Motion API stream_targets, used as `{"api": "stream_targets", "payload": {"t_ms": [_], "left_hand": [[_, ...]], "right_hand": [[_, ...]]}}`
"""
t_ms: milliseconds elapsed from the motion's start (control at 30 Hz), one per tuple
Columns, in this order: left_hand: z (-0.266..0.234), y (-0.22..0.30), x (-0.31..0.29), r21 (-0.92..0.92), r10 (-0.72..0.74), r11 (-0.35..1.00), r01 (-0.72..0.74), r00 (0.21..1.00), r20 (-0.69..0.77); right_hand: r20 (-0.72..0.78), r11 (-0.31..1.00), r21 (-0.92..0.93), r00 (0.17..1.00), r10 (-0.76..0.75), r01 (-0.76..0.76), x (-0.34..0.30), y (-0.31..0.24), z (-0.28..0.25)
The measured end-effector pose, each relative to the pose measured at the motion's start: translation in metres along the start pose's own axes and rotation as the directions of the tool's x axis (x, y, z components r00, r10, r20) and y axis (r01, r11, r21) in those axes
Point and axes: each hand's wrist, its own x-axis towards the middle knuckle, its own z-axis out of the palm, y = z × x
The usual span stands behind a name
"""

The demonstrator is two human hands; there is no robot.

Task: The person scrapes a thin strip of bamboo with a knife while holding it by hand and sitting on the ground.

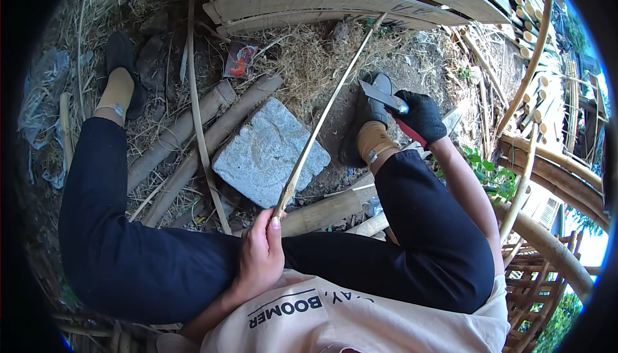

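A long, thin bamboo strip (329, 109) rises from my bare left hand (261, 254), whose thumb and fingers pinch its near end. The strip slants away to the upper right, passing over a rough grey stone block (264, 147); whether it touches the stone I cannot tell. My right hand (421, 118), in a black and red glove, is closed round a knife, its handle mostly hidden. The broad metal knife blade (381, 96) points left, above my right shoe, apart from the strip.
Bamboo poles (172, 192) lie left of the stone, beside a curved bamboo strip (196, 108). Wooden slats (335, 0) stand beyond the straw-covered ground. Stacked bamboo (533, 31) is at far right, above a brown lattice (534, 288). Clear plastic (45, 95) lies at far left.
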Motion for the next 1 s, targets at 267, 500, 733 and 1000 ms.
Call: {"api": "stream_targets", "payload": {"t_ms": [267, 500, 733, 1000], "left_hand": [[0.005, 0.003, 0.001, 0.037, 0.021, 0.999, -0.021, 1.000, -0.009], [0.005, 0.001, -0.001, 0.102, 0.088, 0.991, -0.086, 0.996, -0.021], [0.002, 0.003, 0.000, 0.101, 0.073, 0.992, -0.073, 0.997, 0.003], [0.003, 0.000, 0.000, 0.096, 0.084, 0.992, -0.082, 0.996, -0.017]], "right_hand": [[0.213, 0.992, -0.037, 0.971, -0.108, 0.119, 0.007, -0.070, -0.012], [0.278, 0.990, -0.114, 0.960, -0.047, 0.082, 0.015, -0.087, -0.016], [0.207, 0.980, -0.145, 0.972, -0.108, 0.139, 0.025, -0.076, -0.005], [0.078, 0.946, -0.218, 0.971, -0.228, 0.239, 0.043, -0.054, 0.007]]}}
